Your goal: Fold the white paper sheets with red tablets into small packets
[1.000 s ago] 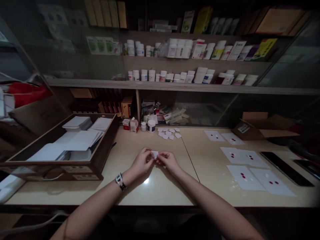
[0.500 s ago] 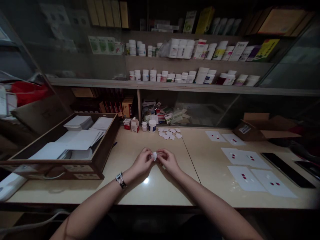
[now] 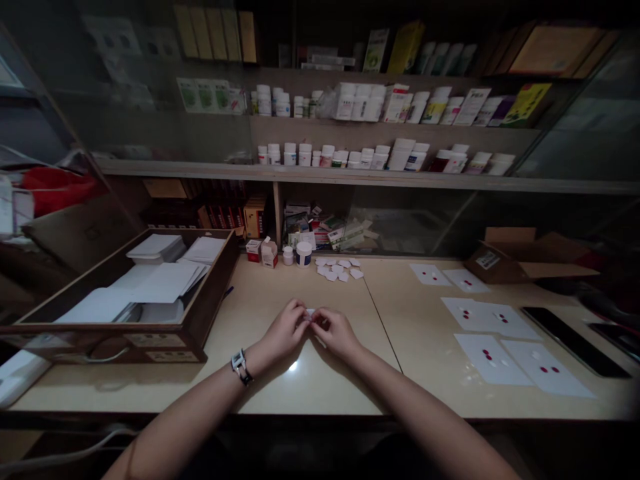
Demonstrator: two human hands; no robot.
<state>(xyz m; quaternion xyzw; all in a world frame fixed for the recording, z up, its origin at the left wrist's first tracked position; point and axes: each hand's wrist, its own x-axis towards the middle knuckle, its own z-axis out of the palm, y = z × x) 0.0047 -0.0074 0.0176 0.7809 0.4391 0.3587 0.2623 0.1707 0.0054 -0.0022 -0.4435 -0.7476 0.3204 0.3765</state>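
White paper (image 3: pixel 311 311), just a small bit of it, is pinched between both hands a bit in from the middle of the table's (image 3: pixel 260 293) front edge. Most of it is hidden by the fingers, so I can't tell how it's folded or whether it's touching the tabletop. Left hand (image 3: pixel 288 328) has it gripped between thumb and fingers, with a watch (image 3: pixel 239 366) on that wrist. Right hand (image 3: pixel 336 333) is pinching it from the other side, fingertips pretty much meeting the left ones.

Straight back from there, near the table's back edge, sits a bunch of little folded white packets (image 3: pixel 356 273). Left of those along the same edge you've got a white tub (image 3: pixel 303 255), a smaller white bottle (image 3: pixel 288 256) and two little cartons (image 3: pixel 269 255), one with its flap up.

Big wooden drawer (image 3: pixel 193 347) takes up the table's left end, loaded with white sheets (image 3: pixel 165 280). Over toward the right edge, six paper squares (image 3: pixel 570 383) lie in pairs with dark red and white pills on them, a black phone (image 3: pixel 575 341) just beside, and an open cardboard box (image 3: pixel 493 265) near the back right corner.
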